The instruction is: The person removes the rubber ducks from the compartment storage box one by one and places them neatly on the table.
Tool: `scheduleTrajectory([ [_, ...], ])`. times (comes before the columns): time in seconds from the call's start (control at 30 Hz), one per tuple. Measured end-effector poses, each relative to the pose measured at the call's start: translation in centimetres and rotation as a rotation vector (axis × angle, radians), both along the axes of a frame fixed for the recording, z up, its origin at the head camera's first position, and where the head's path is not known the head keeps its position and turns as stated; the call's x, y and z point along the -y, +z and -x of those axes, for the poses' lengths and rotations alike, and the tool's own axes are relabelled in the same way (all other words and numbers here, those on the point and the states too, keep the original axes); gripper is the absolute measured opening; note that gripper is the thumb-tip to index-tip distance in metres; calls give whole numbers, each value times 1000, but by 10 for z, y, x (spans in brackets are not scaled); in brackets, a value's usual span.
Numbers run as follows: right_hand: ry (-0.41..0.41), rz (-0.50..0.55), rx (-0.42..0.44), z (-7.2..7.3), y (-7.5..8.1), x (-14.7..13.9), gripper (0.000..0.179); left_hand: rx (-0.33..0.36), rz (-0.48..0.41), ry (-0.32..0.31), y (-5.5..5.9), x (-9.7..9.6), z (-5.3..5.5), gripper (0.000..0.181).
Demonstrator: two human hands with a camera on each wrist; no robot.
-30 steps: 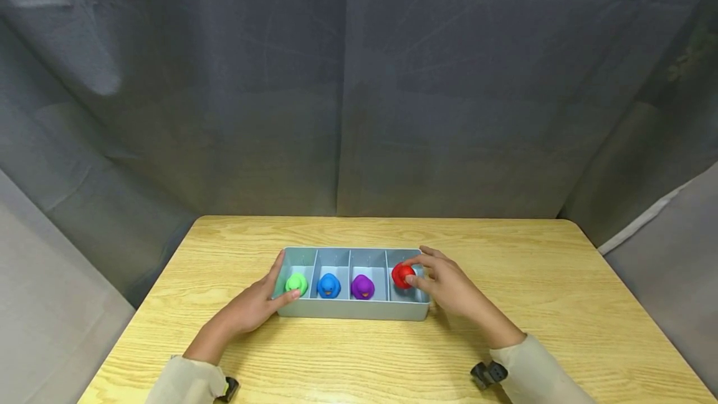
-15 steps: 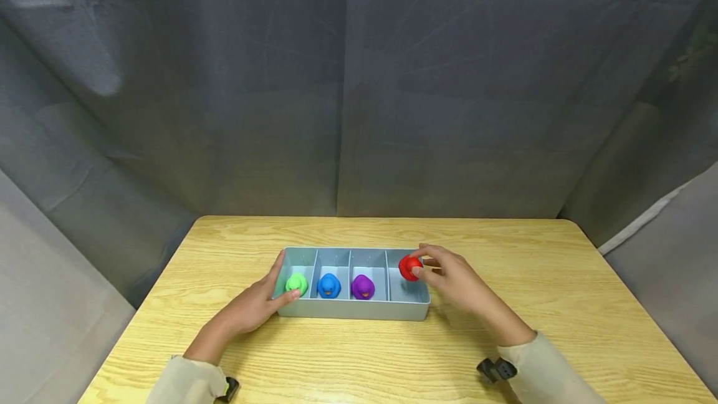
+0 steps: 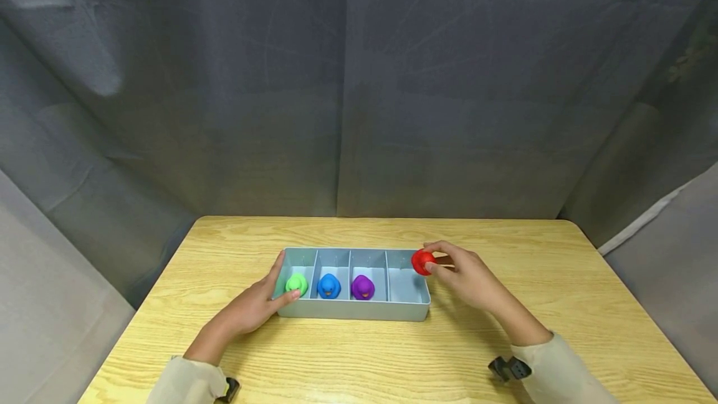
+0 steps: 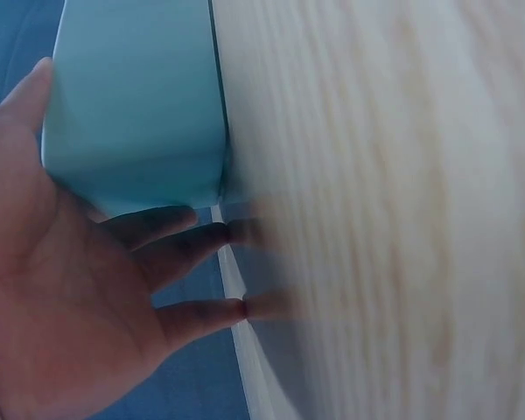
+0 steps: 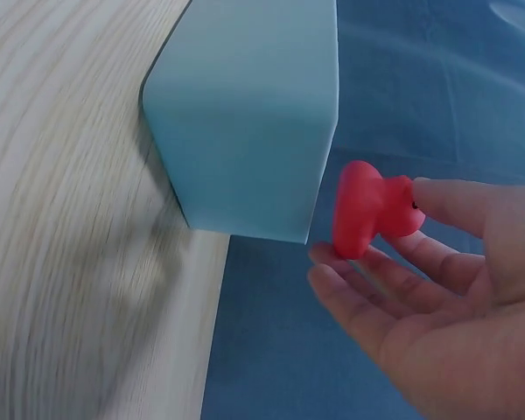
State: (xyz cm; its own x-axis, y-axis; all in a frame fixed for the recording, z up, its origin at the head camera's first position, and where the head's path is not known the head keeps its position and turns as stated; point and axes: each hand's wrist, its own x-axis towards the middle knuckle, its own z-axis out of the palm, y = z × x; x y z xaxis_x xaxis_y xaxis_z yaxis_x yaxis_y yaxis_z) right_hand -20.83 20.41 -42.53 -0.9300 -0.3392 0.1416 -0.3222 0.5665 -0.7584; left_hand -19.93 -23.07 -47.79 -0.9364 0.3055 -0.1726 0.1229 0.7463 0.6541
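Note:
My right hand (image 3: 468, 276) pinches a small red rubber duck (image 3: 422, 262) by its head, thumb on one side and fingers on the other. The duck is over the right end of a grey-blue divided box (image 3: 353, 310); in the right wrist view, the duck (image 5: 359, 210) is raised near the box's top edge. My left hand (image 3: 252, 305) rests against the box's left end. Its thumb lies at the front rim, and its extended fingers (image 4: 188, 254) run around the end. Green (image 3: 296, 284), blue (image 3: 328, 286) and purple (image 3: 363, 287) ducks sit in separate compartments, left to right.
The box stands on a light wood-grain table (image 3: 359, 360). Behind the table's far edge hangs a dark grey curtain (image 3: 359, 92), with paler panels at both sides. The rightmost compartment (image 3: 406, 285) shows its bare floor.
My right hand has lifted the red duck up from the rightmost compartment, moving right and toward the box's right rim. My left hand, the box and the other ducks have stayed put.

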Motion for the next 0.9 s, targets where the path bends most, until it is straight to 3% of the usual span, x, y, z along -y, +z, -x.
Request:
scheduleTrajectory([
  [0.47, 0, -27, -36, -4, 0, -17, 33, -9, 0, -7, -1, 0, 0, 92],
  [0.9, 16, -52, -37, -7, -9, -31, 31, -1, -1, -3, 0, 0, 0, 93],
])
